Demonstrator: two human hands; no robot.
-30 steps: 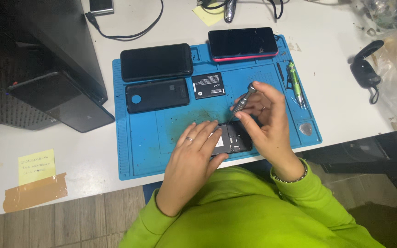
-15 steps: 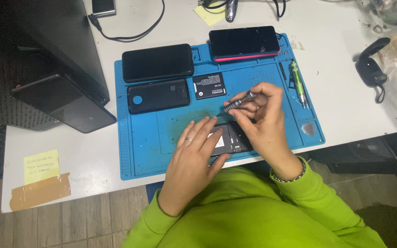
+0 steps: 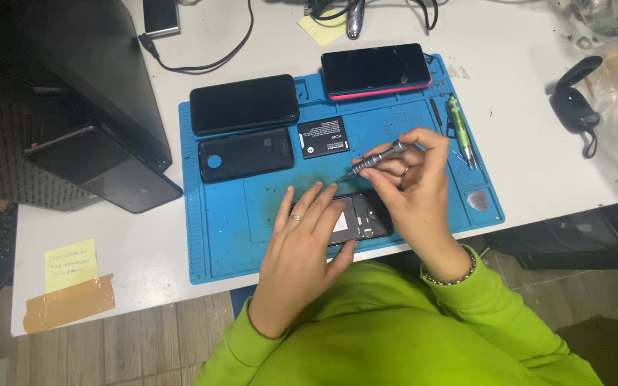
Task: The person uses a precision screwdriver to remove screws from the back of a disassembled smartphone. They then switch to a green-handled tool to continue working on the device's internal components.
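My left hand (image 3: 305,246) lies flat on an opened black phone (image 3: 363,220) at the front of the blue work mat (image 3: 223,221), pinning it down. My right hand (image 3: 413,189) grips a grey precision screwdriver (image 3: 377,159), its tip pointing down-left just above the phone's upper edge. Much of the phone is hidden under both hands. A black battery (image 3: 323,137) lies on the mat just beyond the screwdriver.
On the mat lie a black phone (image 3: 244,104), a black back cover (image 3: 246,154), a red-edged phone (image 3: 375,70) and a green pen tool (image 3: 459,129). A dark monitor base (image 3: 101,168) stands left, with a cable (image 3: 202,64), yellow notes (image 3: 71,265) and tape.
My right hand has lowered and tilted the screwdriver, bringing its tip down toward the opened phone. My left hand stays on the phone.
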